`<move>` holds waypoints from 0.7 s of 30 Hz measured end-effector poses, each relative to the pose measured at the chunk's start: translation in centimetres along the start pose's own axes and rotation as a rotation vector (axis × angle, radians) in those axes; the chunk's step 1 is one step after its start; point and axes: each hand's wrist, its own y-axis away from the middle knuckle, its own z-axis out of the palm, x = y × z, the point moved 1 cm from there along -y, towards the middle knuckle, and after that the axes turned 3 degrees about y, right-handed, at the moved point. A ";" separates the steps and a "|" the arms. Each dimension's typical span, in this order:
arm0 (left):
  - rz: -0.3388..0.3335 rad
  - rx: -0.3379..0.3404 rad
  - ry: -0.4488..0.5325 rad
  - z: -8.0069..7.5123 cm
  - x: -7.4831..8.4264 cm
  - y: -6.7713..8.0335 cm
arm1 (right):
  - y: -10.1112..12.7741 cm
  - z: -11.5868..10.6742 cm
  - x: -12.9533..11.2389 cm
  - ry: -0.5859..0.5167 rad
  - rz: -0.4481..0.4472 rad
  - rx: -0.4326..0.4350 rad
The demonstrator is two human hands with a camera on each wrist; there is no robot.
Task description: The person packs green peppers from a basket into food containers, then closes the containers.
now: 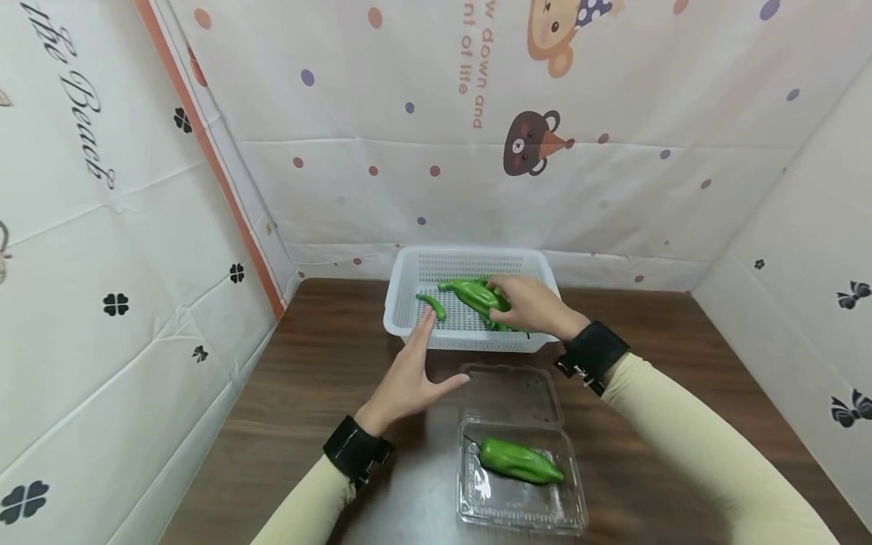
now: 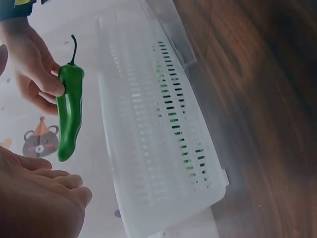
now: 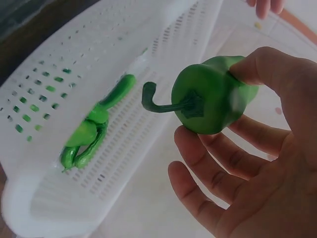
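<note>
My right hand (image 1: 530, 305) pinches a large green pepper (image 1: 475, 294) between thumb and fingers, over the white perforated basket (image 1: 463, 342). In the right wrist view the pepper (image 3: 205, 101) points its curled stem toward the basket, with the thumb on one side and fingers on the other. My left hand (image 1: 407, 382) holds nothing; its fingers and thumb are spread at the basket's front left. Inside the basket a small curved green pepper (image 1: 433, 307) lies at the left, and several others (image 3: 86, 134) are partly hidden beneath the right hand.
An open clear plastic clamshell box (image 1: 568, 511) sits in front of the basket, its lid (image 1: 509, 393) folded back toward it. One green pepper (image 1: 521, 462) lies in the box. Printed white sheets (image 1: 409, 189) enclose the brown wooden table (image 1: 320, 333) at the back and sides.
</note>
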 end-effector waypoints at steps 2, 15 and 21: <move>0.018 -0.006 -0.004 0.2 0.2 0.2 | 0.8 0.1 -0.2 0.003 0.001 0.001; 0.090 -0.076 0.001 1.3 1.1 2.8 | 6.4 0.9 -1.0 0.031 0.004 0.032; 0.105 -0.108 -0.001 1.6 1.9 4.0 | 8.4 0.8 -1.6 0.038 -0.021 0.061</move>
